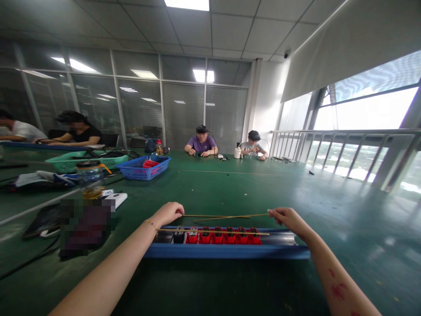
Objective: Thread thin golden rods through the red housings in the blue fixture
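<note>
Beyond the far edge of a long blue trough (226,251), my left hand (171,212) pinches the end of a thin yellowish stick (210,215). My right hand (282,215), also closed, pinches a second thin stick (259,215) at its right end. The two sticks overlap in the middle, just above or on the table. A third thin stick (265,234) lies lengthwise over the trough. Inside it stands a row of several small red blocks (218,238) with dark tops, with a black block (179,237) at the left end.
Left of my arm lie a phone-like white object (119,200) and a dark, blurred item (86,230). Behind them stand a lidded jar (90,181), a green basket (62,164) and a blue basket (144,172). Other people sit at the green table (210,186), across and to the left.
</note>
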Demonstrator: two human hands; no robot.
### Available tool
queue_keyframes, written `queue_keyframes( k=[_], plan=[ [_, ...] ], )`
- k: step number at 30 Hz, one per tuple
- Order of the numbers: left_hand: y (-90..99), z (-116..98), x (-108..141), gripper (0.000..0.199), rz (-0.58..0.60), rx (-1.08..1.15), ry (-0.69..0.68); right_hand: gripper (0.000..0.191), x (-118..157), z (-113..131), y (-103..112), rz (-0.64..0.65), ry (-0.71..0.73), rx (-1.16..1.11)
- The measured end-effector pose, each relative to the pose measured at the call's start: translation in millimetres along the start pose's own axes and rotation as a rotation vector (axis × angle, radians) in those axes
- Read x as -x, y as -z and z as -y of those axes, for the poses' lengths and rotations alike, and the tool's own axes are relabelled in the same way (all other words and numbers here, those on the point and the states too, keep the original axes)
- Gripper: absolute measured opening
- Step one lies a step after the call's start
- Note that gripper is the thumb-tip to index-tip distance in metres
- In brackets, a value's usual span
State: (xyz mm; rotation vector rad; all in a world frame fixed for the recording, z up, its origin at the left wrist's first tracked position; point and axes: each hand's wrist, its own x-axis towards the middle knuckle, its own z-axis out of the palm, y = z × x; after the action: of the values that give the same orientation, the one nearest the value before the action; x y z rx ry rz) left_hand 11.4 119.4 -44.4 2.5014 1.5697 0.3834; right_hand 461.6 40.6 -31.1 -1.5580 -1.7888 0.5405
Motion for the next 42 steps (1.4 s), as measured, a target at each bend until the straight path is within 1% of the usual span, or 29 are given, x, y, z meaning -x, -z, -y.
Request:
queue_keyframes(
  k=[2, 5, 7, 9, 12, 16, 19, 22, 25, 27, 29, 30, 32, 34, 35, 37, 39, 42],
  plan=[
    [0.5, -2, 0, 0.018, -0.007, 0.000, -0.002, 0.048, -7, 0, -10, 0.026, 0.028, 0.076],
    [0.8, -4, 1, 0.027, -0.013, 0.002, -0.004, 0.039, -21, 6, -25, 0.063, 0.118, 0.280],
    [0.6, -4, 2, 0.031, -0.010, 0.006, -0.008, 0.031, -30, 13, -34, 0.122, 0.181, 0.429],
    [0.3, -4, 2, 0.030, -0.007, 0.011, -0.013, 0.024, -40, 20, -44, 0.190, 0.221, 0.509],
    [0.0, -3, 2, 0.027, -0.010, 0.014, -0.017, 0.017, -53, 26, -60, 0.227, 0.241, 0.536],
    [0.0, 0, 2, 0.021, -0.018, 0.025, -0.022, 0.010, -63, 26, -76, 0.243, 0.251, 0.542],
    [-0.8, -1, 2, 0.017, -0.020, 0.040, -0.021, 0.012, -63, 23, -81, 0.223, 0.258, 0.531],
    [-0.4, -4, 1, 0.016, -0.018, 0.062, -0.018, 0.017, -61, 20, -82, 0.208, 0.267, 0.516],
    [9.3, -9, 3, 0.023, -0.030, 0.092, -0.014, 0.019, -60, 17, -81, 0.218, 0.278, 0.499],
    [25.0, -14, 7, 0.030, -0.053, 0.108, -0.010, 0.018, -61, 16, -81, 0.228, 0.286, 0.490],
    [46.8, -22, 15, 0.034, -0.053, 0.115, -0.011, 0.018, -61, 16, -82, 0.232, 0.290, 0.485],
    [58.5, -28, 20, 0.034, -0.030, 0.121, -0.018, 0.018, -61, 16, -82, 0.232, 0.290, 0.485],
    [79.4, -41, 32, 0.032, 0.100, 0.139, -0.044, 0.018, -61, 17, -82, 0.232, 0.287, 0.485],
    [92.3, -53, 44, 0.027, 0.234, 0.164, -0.059, 0.018, -60, 18, -82, 0.236, 0.284, 0.483],
    [94.9, -59, 49, 0.025, 0.285, 0.149, -0.058, 0.018, -60, 18, -81, 0.238, 0.284, 0.482],
    [93.7, -65, 57, 0.022, 0.328, 0.092, -0.038, 0.019, -59, 20, -81, 0.241, 0.281, 0.481],
    [87.6, -68, 59, 0.016, 0.333, 0.034, -0.018, 0.019, -58, 22, -80, 0.242, 0.275, 0.482],
    [79.0, -69, 58, 0.011, 0.343, 0.019, -0.017, 0.019, -57, 24, -79, 0.245, 0.265, 0.484]
  ],
)
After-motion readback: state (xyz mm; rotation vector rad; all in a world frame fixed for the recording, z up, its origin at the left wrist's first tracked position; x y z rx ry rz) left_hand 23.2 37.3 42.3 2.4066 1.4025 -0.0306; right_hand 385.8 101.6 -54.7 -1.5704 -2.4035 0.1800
